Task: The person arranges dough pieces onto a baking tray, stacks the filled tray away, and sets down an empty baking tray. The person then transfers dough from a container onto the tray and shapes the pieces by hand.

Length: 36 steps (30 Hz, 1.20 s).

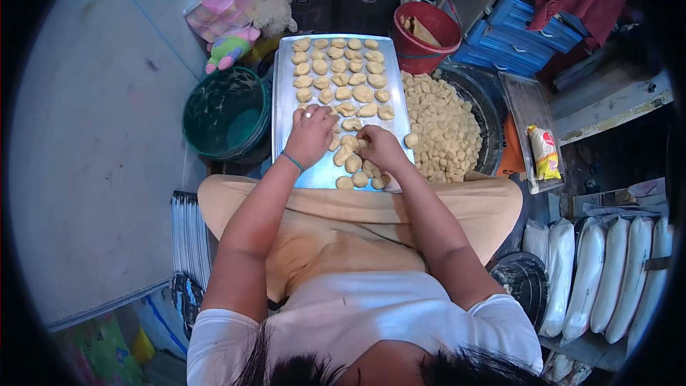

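1. Nearest: person's white shirt, then tan trousers. Long white packages stand at the right, a stack of ridged panels at the left.
2. Metal tray sits just beyond the lap. Near end carries a loose cluster of dough pieces, some touching, some overlapping.
3. Right hand: over the cluster, fingers bent, thumb and index at a piece. Can't tell if it's gripped.
4. Left hand: back up, fingers curled down over pieces mid-tray, ring on, band at wrist. Fingertips hidden; can't tell if anything's held.
5. Right of tray: dough heap in a dark basin. Further right, yellow-and-red packet on a board.
6. Left of tray: green bucket.
7. Tray's far part: flattened pieces in rough rows.
8. Far: red bucket, blue drawers to its right; stuffed toy at left.
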Tool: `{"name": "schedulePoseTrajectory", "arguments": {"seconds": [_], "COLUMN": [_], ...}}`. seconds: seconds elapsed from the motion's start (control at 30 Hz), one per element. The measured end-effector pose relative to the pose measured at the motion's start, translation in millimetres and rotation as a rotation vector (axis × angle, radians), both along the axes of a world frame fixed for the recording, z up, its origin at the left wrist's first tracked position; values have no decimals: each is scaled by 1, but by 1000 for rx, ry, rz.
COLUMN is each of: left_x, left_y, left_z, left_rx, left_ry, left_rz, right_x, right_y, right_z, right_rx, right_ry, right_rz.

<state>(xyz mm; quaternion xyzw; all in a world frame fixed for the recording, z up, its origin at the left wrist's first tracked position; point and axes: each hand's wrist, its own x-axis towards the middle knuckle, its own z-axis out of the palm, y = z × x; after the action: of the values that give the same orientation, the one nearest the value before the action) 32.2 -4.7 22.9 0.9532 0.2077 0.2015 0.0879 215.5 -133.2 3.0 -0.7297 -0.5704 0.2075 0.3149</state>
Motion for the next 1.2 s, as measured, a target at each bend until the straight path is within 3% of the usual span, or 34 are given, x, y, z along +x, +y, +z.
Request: {"name": "schedulePoseTrajectory", "arguments": {"seconds": [0.1,0.13,0.2,0.3,0.4,0.5,0.63,0.7,0.77,0.87,0.93,1.1,1.2], "left_x": [5,6,11,11,13,17,18,17,12,-4,-22,-54,-61], "left_y": [-7,-9,-11,-11,-16,-24,-25,-28,-25,-21,-20,5,14], "left_z": [-8,-13,-18,-9,-8,-16,-3,7,8,27,46,34,-3], "left_rx": [9,20,51,54,-19,-26,-93,-159,-224,-378,-479,-515,-262], "left_ry": [48,54,61,133,46,30,157,266,170,-25,-134,192,22], "left_rz": [-140,-117,-73,-68,-136,-167,-251,-274,-273,-139,-21,103,22], "right_x": [16,17,25,32,29,24,49,51,49,45,48,42,40], "right_y": [-1,1,8,9,-7,-20,-19,-21,-22,-32,-25,-12,-37], "right_z": [-7,-4,-5,-4,3,21,-11,-8,3,8,-6,-9,7], "right_rx": [58,215,252,93,90,-265,125,-27,-131,89,20,81,151], "right_ry": [287,461,291,-85,-125,74,360,70,-285,-367,-234,-199,-349], "right_rz": [-159,-224,-309,-176,-253,-110,-394,-410,-378,-375,-367,-404,-542]}}
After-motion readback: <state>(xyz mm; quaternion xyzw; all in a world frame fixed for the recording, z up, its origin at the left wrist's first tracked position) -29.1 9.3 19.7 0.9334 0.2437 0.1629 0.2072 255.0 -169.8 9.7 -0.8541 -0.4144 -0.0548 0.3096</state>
